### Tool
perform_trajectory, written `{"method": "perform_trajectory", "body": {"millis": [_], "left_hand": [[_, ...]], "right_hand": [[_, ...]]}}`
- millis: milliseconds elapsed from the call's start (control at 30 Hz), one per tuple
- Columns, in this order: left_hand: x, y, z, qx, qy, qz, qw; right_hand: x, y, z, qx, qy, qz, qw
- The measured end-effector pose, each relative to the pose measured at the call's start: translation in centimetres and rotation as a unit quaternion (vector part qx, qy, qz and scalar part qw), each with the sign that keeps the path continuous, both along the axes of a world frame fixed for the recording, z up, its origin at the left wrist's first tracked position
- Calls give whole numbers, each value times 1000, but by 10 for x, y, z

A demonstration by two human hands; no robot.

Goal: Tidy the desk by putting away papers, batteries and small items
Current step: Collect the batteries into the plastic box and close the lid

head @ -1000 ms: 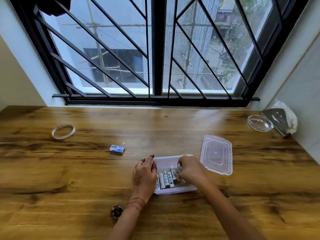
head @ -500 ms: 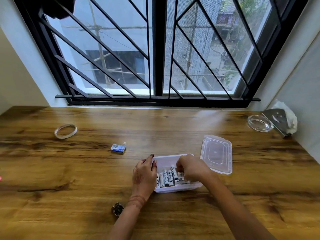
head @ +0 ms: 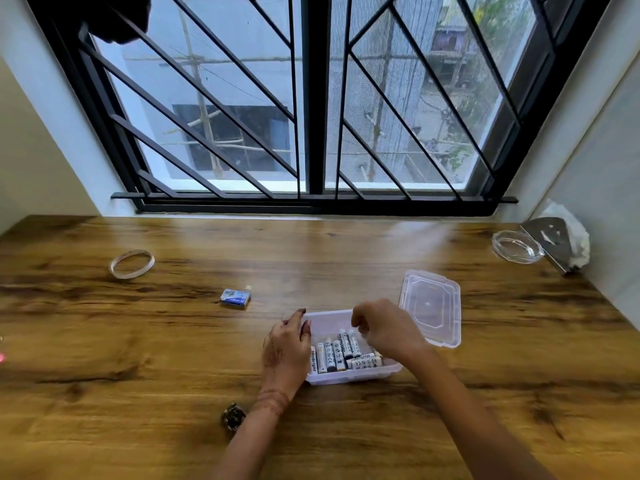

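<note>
Here, left hand (head: 285,351) against box (head: 346,377), right hand (head: 388,332) above batteries (head: 334,356), lid (head: 431,306) beside.

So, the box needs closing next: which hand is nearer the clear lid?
Right. The right hand is over the box, just beside the left edge of the lid; the left hand rests against the box's opposite side, farther from the lid.

Single view on record: head-mounted, wide-angle. It looks forward and down from above the near edge of the counter (head: 138,341), facing the barred window (head: 311,98) on the far side. Both forearms enter from the bottom edge. The left hand (head: 285,351) and right hand (head: 388,332) sit close, just below frame centre. Straight lines bow toward the borders.
</note>
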State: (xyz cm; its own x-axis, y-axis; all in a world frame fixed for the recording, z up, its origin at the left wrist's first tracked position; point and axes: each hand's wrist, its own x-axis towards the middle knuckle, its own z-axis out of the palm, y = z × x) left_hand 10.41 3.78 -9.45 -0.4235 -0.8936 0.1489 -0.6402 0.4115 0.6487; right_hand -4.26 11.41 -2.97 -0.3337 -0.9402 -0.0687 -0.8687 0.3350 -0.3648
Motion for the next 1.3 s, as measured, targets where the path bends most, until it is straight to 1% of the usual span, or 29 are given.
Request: {"method": "perform_trajectory", "body": {"millis": [67,133,200,267,333,433,500,567,667,767,833,867,933,967,1000,1033,1067,1100,1133,1167,1200,1233,1267,1300], "left_hand": [[0,0,0,2,2,3,1000],[1,0,-1,2,6,6,1000],[1,0,-2,-2,6,5,1000],[0,-1,-2,-4,6,6,1000],[0,0,-2,-7,5,7,1000],[0,1,0,-10,8,6,1000],[0,1,0,-10,8,7,1000],[0,1,-1,-13,4,9,1000],[0,1,-2,-15,6,10,1000],[0,1,-2,-18,6,8,1000],[0,0,-2,-10,9,5,1000],[1,-1,-1,-1,10,2,1000],[1,-2,2,27,19,-7,999],[1,-2,3,43,25,-9,999],[2,-2,4,58,28,-6,998],[3,-2,5,72,30,4,997],[4,-1,6,83,34,20,996],[6,0,5,92,43,33,994],[8,1,5,100,57,40,993],[9,3,5,111,74,41,990],[10,4,6,124,91,42,987],[11,6,7,142,106,46,983],[11,7,9,161,119,53,978],[12,8,12,177,123,62,974]], "right_hand": [[-4,3,0,-87,1,-46,995],[-13,7,-2,-164,20,-102,981],[-27,14,-8,-199,22,-154,967],[-44,24,-19,-185,13,-196,963],[-57,34,-32,-146,-6,-214,966],[-67,47,-45,-81,-53,-205,974],[-71,54,-54,-21,-59,-175,983],[-72,61,-64,19,-35,-139,990],[-70,65,-71,-3,1,-125,992],[-63,66,-69,-17,86,-101,991],[-61,67,-65,-51,141,-92,984],[-60,66,-63,-89,155,-96,979],[-62,63,-57,-215,161,-120,956],[-60,60,-48,-288,140,-147,936],[-56,57,-37,-358,81,-180,913],[-51,53,-25,-427,-25,-220,877],[-45,48,-16,-480,-162,-250,825],[-40,44,-7,-512,-291,-263,764],[-35,41,-1,-524,-381,-269,712],[-30,39,3,-521,-441,-274,678],[-27,38,5,-506,-487,-279,655],[-25,36,4,-481,-522,-287,643],[-23,36,3,-450,-549,-296,639],[-20,36,0,-416,-565,-301,646]]}}
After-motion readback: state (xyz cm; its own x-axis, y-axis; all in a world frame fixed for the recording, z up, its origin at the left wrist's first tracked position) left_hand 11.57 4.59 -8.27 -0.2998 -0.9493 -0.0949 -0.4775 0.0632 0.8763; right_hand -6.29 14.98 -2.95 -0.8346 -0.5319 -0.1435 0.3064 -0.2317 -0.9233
